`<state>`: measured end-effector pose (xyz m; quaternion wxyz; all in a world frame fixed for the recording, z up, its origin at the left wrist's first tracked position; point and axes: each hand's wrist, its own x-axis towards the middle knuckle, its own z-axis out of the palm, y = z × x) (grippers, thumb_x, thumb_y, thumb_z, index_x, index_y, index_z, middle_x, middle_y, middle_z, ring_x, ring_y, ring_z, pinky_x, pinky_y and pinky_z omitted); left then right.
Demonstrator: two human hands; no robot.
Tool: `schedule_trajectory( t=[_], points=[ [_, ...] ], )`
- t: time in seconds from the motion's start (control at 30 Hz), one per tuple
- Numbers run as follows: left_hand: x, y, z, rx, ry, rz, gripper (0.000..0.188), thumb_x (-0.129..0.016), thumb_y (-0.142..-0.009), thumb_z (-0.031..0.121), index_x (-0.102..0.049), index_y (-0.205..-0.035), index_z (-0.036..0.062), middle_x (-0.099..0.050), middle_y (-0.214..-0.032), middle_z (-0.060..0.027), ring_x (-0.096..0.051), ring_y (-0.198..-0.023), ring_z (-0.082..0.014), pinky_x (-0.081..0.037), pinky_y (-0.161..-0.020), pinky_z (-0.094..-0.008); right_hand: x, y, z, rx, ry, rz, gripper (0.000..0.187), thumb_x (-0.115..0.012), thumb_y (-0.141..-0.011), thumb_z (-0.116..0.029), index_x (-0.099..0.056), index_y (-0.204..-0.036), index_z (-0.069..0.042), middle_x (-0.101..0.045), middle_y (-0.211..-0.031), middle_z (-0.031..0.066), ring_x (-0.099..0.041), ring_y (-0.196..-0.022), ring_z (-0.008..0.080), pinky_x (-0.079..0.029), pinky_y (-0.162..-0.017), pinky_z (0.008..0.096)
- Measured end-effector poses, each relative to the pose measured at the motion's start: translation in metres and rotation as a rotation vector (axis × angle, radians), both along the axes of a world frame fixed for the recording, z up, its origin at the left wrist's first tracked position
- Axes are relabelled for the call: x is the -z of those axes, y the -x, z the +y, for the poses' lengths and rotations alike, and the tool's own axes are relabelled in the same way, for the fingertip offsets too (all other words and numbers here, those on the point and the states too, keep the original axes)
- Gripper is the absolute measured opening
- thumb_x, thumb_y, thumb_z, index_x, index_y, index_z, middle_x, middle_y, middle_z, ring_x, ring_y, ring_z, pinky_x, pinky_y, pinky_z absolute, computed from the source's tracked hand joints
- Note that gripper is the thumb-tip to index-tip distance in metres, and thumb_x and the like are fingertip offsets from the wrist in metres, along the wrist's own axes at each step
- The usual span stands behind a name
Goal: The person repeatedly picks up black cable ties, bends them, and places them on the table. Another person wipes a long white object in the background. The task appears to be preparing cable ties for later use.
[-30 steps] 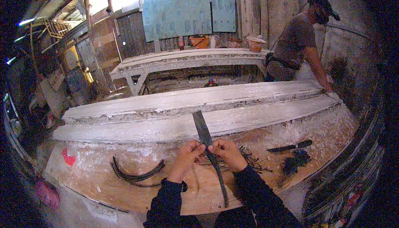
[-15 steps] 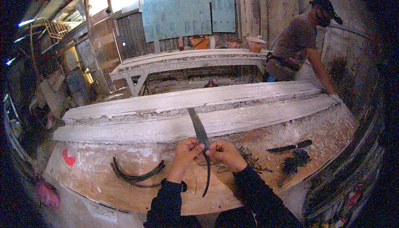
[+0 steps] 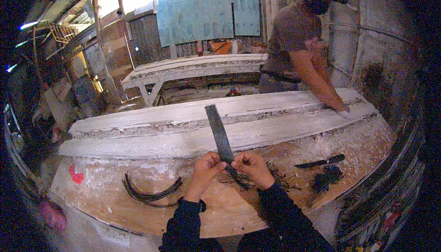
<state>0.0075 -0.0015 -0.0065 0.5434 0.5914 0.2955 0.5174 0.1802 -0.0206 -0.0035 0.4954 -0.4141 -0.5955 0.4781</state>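
Above a white-spattered brown wooden tabletop (image 3: 101, 194), the left hand (image 3: 206, 167) and right hand (image 3: 252, 168) pinch a flat dark strip (image 3: 219, 133) (perhaps rubber); beyond long white-coated boards (image 3: 151, 144) stands a pale wooden bench (image 3: 183, 72) below light-blue rectangular panels (image 3: 195, 16).

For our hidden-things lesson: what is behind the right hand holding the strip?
Thin dark strands show beside it on the wooden board; whatever the right hand covers cannot be seen.
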Motion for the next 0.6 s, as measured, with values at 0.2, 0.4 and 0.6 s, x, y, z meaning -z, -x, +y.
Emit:
schedule_trajectory(
  t=[0.2, 0.4, 0.6],
  points=[
    [0.001, 0.000, -0.001, -0.004, -0.038, -0.018, 0.014, -0.063, -0.076, 0.003, -0.050, -0.082, 0.0056, -0.052, -0.076, 0.0014, -0.051, -0.072, -0.0078, -0.044, -0.064, -0.0220, -0.004, 0.001, -0.004, -0.044, -0.071, 0.051, 0.012, -0.066, -0.076, -0.013, -0.055, -0.075, -0.007, -0.053, -0.069, -0.0044, -0.047, -0.064, 0.0054, -0.039, -0.060, 0.0206],
    [-0.010, 0.001, -0.012, -0.091, -0.122, 0.039, 0.015, -0.064, -0.076, 0.005, -0.052, -0.085, 0.0049, -0.055, -0.081, 0.0010, -0.052, -0.075, -0.0086, -0.044, -0.069, -0.0227, -0.005, 0.004, -0.006, -0.120, -0.065, 0.055, 0.013, -0.067, -0.074, -0.006, -0.053, -0.074, -0.008, -0.051, -0.069, -0.0051, -0.047, -0.065, 0.0047, -0.040, -0.060, 0.0202],
    [-0.016, -0.002, -0.016, 0.127, -0.040, -0.017, 0.018, -0.063, -0.077, 0.003, -0.053, -0.092, 0.0040, -0.058, -0.088, -0.0014, -0.054, -0.081, -0.0094, -0.044, -0.073, -0.0224, -0.003, 0.003, -0.006, -0.059, -0.096, 0.057, 0.015, -0.066, -0.074, -0.007, -0.051, -0.071, -0.008, -0.051, -0.070, -0.0054, -0.047, -0.065, 0.0041, -0.038, -0.059, 0.0190]
  ],
)
